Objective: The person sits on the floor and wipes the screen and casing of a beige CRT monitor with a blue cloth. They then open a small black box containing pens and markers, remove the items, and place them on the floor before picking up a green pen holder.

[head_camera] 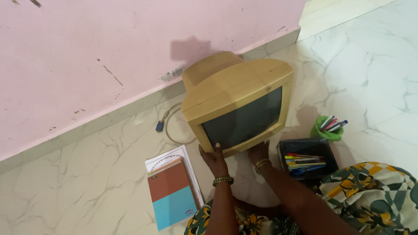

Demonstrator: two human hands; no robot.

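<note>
Monitor: an old yellowed tube monitor with a dark screen, seen tilted on the marble floor, its back turned toward the pink wall; the lower front edge is held by both hands.
Left hand: pressed against the lower front bezel at its left end, fingers curled onto the frame; a gold bangle is worn at the wrist.
Right hand: placed under the lower front edge further right, closed on the casing; its fingertips are hidden beneath the monitor, and bangles are worn at the wrist.
Cable: a pale lead looped on the floor behind the monitor, ending in a blue plug near the wall.
Books: a stack lying flat on the floor just left of the left arm; the top cover is brown above and light blue below, with a white printed sheet beneath it.
Tray: a black box just right of the right hand, holding coloured pens.
Cup: a green holder with more pens, just behind the tray.
Clothing: patterned yellow, green and white fabric at the lower right.
</note>
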